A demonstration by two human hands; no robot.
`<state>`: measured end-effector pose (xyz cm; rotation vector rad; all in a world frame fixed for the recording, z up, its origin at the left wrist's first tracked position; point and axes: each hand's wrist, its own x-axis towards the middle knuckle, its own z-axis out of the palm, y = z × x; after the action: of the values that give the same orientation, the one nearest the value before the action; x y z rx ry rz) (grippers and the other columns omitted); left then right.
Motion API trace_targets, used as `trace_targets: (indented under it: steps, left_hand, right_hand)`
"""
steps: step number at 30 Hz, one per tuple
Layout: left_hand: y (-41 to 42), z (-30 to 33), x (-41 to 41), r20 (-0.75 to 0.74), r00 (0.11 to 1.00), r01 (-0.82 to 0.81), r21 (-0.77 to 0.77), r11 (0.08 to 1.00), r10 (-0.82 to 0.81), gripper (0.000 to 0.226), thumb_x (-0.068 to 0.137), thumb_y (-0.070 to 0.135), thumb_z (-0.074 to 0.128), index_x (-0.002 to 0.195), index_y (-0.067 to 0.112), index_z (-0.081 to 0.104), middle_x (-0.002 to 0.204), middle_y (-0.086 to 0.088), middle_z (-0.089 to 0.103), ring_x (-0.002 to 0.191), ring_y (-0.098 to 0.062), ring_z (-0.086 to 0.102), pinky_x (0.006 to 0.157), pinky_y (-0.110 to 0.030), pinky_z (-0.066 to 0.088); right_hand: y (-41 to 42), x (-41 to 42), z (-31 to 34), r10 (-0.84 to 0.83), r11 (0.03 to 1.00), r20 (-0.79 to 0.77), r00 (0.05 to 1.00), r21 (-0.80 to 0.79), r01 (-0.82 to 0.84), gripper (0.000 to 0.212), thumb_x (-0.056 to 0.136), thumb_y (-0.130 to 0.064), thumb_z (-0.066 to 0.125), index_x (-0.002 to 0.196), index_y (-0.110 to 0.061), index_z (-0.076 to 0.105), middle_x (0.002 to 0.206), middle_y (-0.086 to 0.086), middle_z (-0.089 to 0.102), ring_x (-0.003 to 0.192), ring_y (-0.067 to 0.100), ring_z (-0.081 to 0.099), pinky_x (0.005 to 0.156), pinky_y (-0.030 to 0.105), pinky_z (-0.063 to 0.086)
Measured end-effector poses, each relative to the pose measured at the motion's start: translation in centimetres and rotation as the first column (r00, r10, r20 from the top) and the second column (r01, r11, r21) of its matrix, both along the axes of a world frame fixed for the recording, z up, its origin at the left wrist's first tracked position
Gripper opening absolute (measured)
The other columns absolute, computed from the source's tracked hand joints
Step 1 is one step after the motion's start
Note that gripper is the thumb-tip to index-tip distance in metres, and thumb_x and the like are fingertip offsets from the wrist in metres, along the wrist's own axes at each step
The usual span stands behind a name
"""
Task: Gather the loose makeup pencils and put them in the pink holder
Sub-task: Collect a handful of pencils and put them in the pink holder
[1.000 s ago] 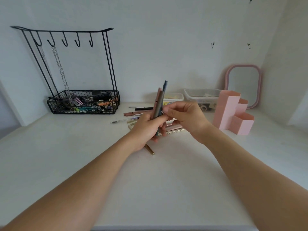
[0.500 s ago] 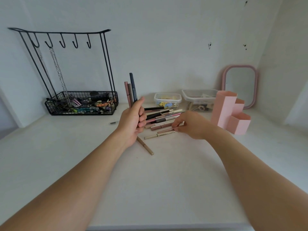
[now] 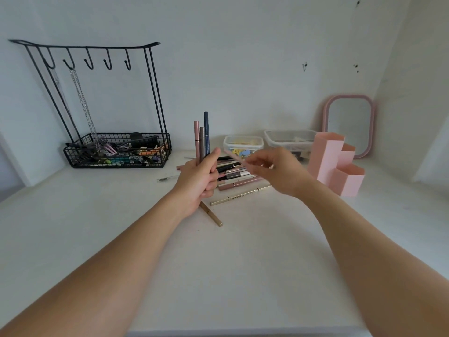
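3 pencils (image 3: 202,139) stood upright in my left hand (image 3: 197,179), fingers curled round their lower ends, tips clear above the fist; I judged that grip kept the collected ones bundled so the other hand stayed free to pick. My right hand (image 3: 279,171) pinched 1 pale pink pencil (image 3: 234,157) between thumb and fingertips, blurred, its far end pointing toward the left hand, probably being passed into the bundle. Below and between the hands the loose pile (image 3: 234,175) lay on the white table (image 3: 218,276), with 2 gold pencils (image 3: 239,197) nearer me, 1 partly under the left hand. A clear spoolie brush (image 3: 167,178) lay apart to the left. The pink holder (image 3: 336,164) stood upright just right of the pile, nothing visible in it. Behind: 2 clear tubs (image 3: 290,139), a pink mirror (image 3: 348,125), a black wire rack (image 3: 116,152).
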<state>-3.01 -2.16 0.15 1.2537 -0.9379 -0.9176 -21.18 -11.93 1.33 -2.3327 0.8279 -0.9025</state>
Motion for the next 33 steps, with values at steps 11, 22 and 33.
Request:
trace_targets:
  steps: [11, 22, 33]
  left_hand:
    - [-0.1, -0.1, -0.3, 0.047, 0.993, -0.109, -0.003, 0.994, 0.109, 0.026, 0.095, 0.040, 0.067, 0.085, 0.019, 0.056, 0.055, 0.006, 0.032, 0.043, -0.008, 0.024, 0.040, -0.021, 0.016]
    - [0.7, 0.3, -1.4, 0.119, 0.975, 0.188, 0.014, 0.982, -0.188, 0.046, 0.078, 0.060, 0.069, 0.082, 0.015, 0.068, 0.056, 0.001, 0.042, 0.043, -0.009, 0.026, 0.040, -0.018, 0.015]
    - [0.5, 0.0, -1.5, 0.163, 0.972, 0.172, -0.006, 0.985, -0.169, 0.025, 0.097, 0.042, 0.063, 0.088, 0.022, 0.052, 0.057, 0.005, 0.044, 0.046, -0.010, 0.040, 0.038, -0.018, 0.024]
  right_hand:
    - [1.4, -0.4, 1.2, 0.202, 0.899, 0.187, 0.961, 0.355, -0.258, 0.017, 0.093, -0.008, 0.064, 0.107, -0.004, 0.074, 0.067, 0.001, 0.060, 0.059, 0.015, 0.043, 0.053, 0.023, 0.036]
    - [1.3, -0.2, 1.7, 0.105, 0.843, 0.555, 0.825, 0.391, -0.371, 0.023, 0.073, -0.012, 0.079, 0.089, 0.002, 0.069, 0.072, 0.014, 0.067, 0.058, 0.019, 0.058, 0.054, 0.022, 0.049]
    - [2.1, 1.0, 0.8, 0.139, 0.924, 0.320, 0.937, 0.298, -0.239, 0.027, 0.100, -0.020, 0.054, 0.119, -0.006, 0.067, 0.095, 0.000, 0.069, 0.074, 0.006, 0.061, 0.065, 0.016, 0.046]
